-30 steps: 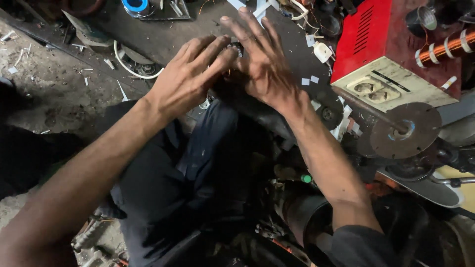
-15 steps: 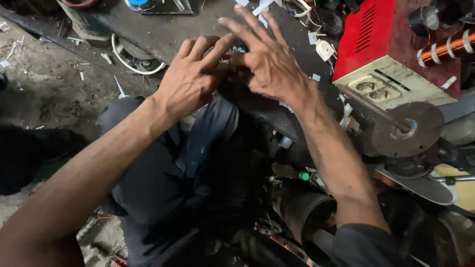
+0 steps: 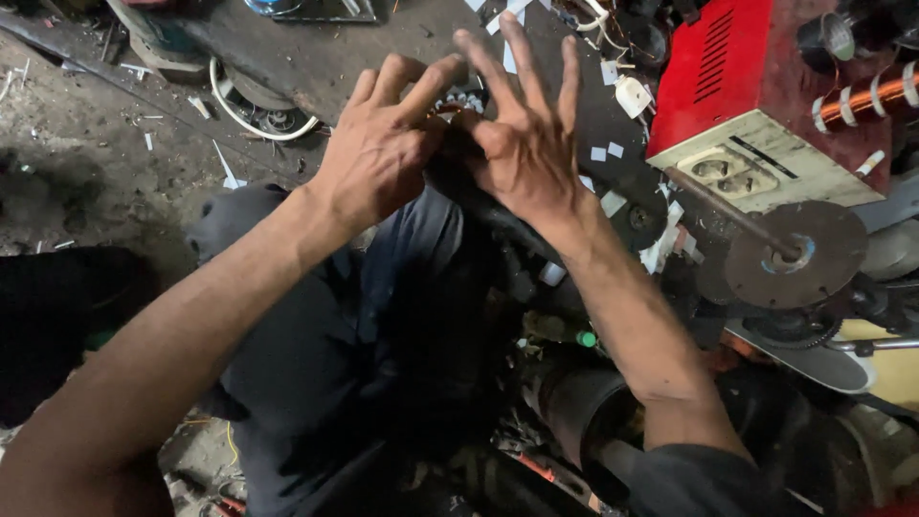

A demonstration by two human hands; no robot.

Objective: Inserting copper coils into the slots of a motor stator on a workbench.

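Observation:
Both my hands meet over a small round slotted metal part (image 3: 461, 100) with white teeth, which shows only between my fingers above a dark bench. My left hand (image 3: 383, 153) curls around the part from the left, with the forefinger laid across its top. From the right comes my right hand (image 3: 525, 134), its fingers spread wide and raised, while the thumb presses against the part beside the left forefinger. Most of the part is hidden under my hands.
A red and cream box (image 3: 756, 105) with sockets stands at the right, with a rusty disc on a rod (image 3: 795, 251) in front of it. Copper-wound coils (image 3: 876, 94) sit at the far right. White paper scraps (image 3: 613, 153) litter the bench, and a white cable loop (image 3: 254, 115) lies at the left.
Both hands stay together on the round part. My right fingers have lifted and spread wider, and the left forefinger has stretched over the part.

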